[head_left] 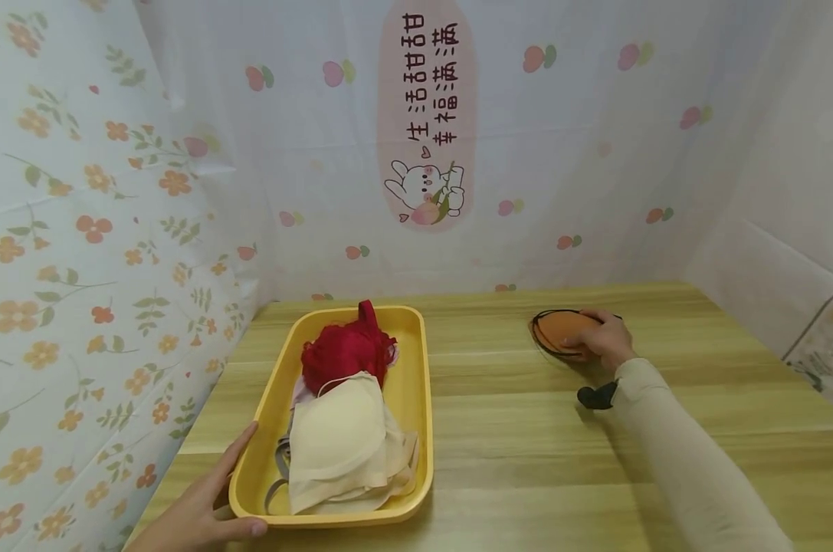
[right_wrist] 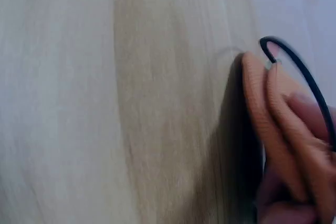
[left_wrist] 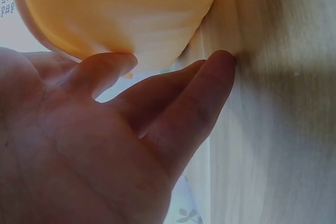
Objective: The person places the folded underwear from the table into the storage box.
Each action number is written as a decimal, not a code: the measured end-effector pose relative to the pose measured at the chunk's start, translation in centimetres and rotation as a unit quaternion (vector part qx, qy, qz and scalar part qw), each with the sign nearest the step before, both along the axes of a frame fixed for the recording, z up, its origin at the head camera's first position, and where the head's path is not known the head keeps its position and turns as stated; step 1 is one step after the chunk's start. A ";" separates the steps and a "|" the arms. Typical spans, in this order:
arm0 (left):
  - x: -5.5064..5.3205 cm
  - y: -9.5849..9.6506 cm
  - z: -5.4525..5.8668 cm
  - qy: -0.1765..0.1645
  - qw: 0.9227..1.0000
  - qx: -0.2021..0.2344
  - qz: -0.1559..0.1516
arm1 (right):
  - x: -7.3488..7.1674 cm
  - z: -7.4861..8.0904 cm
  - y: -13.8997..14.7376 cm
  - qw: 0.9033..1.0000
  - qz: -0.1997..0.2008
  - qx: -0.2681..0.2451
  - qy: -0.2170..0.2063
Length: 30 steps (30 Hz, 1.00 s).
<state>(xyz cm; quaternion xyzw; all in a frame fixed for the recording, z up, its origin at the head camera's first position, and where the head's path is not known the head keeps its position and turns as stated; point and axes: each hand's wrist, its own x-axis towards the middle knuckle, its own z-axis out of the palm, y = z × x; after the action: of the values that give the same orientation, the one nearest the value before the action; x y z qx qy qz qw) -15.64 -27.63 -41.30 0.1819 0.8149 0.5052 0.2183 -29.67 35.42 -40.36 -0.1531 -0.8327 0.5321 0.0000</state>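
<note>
At the far right of the table, in the head view, my right hand (head_left: 605, 337) grips a folded orange bra (head_left: 559, 328) with thin black straps. In the right wrist view its two orange layers (right_wrist: 257, 95) lie against each other between thumb and fingers, and a black strap (right_wrist: 310, 77) loops out. A yellow tray (head_left: 423, 383) stands at the left, with my left hand (head_left: 205, 491) at its near left corner. The left wrist view shows the left fingers (left_wrist: 194, 103) extended beside the tray wall (left_wrist: 157, 14). Cream bras (head_left: 340, 429) and a red bra (head_left: 350, 349) lie in the tray.
Grey straps (head_left: 280, 460) show under the cream bras. A wood-grain table (head_left: 499, 460) carries everything. Patterned cloth hangs at the left (head_left: 99, 253), the back (head_left: 306, 153) and the right (head_left: 788, 153). A black band piece (head_left: 598, 396) sticks out at the right cuff.
</note>
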 end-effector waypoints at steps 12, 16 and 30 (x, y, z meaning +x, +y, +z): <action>-0.2 0.0 -0.1 0.000 1.000 -0.016 0.008 | 0.0 0.2 0.2 0.993 -0.036 -0.112 0.011; 0.0 0.0 -0.2 0.020 1.000 -0.007 0.000 | -0.1 0.2 0.1 0.995 -0.029 -0.092 0.032; -0.1 0.1 0.1 -0.012 1.000 -0.015 0.008 | 0.2 1.0 -1.6 0.991 0.002 -0.103 0.080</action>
<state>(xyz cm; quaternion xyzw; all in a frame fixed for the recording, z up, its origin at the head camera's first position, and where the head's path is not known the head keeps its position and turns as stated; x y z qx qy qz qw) -15.70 -27.53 -41.23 0.1659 0.8211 0.4970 0.2265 -29.43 33.86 -39.36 -0.1072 -0.7711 0.6256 0.0497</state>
